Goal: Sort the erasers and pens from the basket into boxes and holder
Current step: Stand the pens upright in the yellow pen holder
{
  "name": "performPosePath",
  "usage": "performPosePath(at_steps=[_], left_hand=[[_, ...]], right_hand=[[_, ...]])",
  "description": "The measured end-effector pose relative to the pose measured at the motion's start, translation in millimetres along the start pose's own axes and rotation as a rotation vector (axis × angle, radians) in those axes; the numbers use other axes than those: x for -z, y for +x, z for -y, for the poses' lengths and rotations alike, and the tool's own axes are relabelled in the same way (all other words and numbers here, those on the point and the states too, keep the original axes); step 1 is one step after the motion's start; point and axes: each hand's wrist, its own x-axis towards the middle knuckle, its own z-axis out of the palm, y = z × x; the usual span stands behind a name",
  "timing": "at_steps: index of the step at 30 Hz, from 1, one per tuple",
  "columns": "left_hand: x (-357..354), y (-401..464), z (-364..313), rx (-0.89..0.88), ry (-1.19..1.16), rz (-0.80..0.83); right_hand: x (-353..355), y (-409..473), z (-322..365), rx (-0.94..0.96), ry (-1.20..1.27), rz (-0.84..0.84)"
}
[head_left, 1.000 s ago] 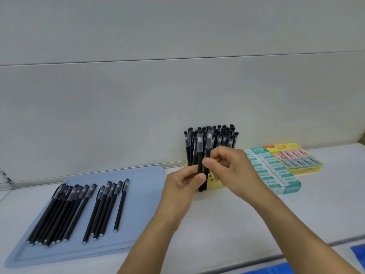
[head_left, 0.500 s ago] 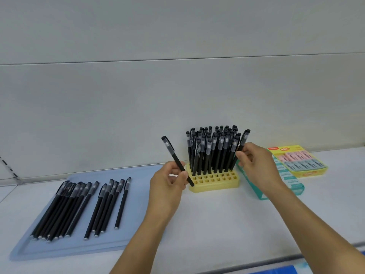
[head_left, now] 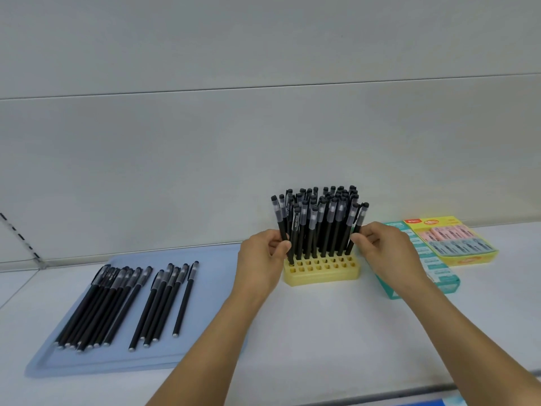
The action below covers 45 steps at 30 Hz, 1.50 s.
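A yellow pen holder [head_left: 322,272] stands on the white table, packed with upright black pens [head_left: 322,227]; its two front rows of holes are bare. My left hand [head_left: 263,259] pinches a black pen [head_left: 282,227] whose tip sits in a hole at the holder's left end. My right hand [head_left: 383,253] grips another black pen [head_left: 358,227] at the holder's right end. Several black pens [head_left: 128,303] lie side by side on a flat blue tray [head_left: 216,288] at the left.
A teal box of erasers [head_left: 436,273] lies right of the holder, partly behind my right hand. A yellow box with pink and blue erasers [head_left: 450,241] sits further right. A grey wall rises just behind. A blue object [head_left: 450,402] shows at the bottom edge.
My left hand has carried its tilted pen right to the holder's left end and stood it upright in a hole. My right hand still holds its pen at the right end.
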Motion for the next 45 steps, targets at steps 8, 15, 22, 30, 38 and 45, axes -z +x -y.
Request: performPosePath(at_steps=[8, 15, 22, 30, 38, 45], left_hand=[[-2.4, 1.9, -8.7, -0.031, 0.238, -0.018], [-3.2, 7.6, -11.0, -0.027, 0.358, -0.004], [-4.5, 4.2, -3.8, 0.060, 0.473, 0.053], [71.6, -53.7, 24.8, -0.050, 0.476, -0.067], [170.0, -66.6, 77.7, 0.309, 0.785, -0.103], [184.8, -48.4, 79.4, 0.427, 0.590, 0.124]], right_hand=[[9.0, -23.4, 10.3, 0.046, 0.179, -0.092], [4.3, -37.2, 29.6, 0.094, 0.304, -0.114], [-8.9, -48.7, 44.9, 0.132, 0.329, -0.072], [-42.2, -72.1, 79.8, 0.245, 0.271, 0.194], [-124.9, -94.0, 194.4, 0.442, -0.236, 0.495], [-148.2, -79.1, 211.2, 0.232, -0.327, 0.625]])
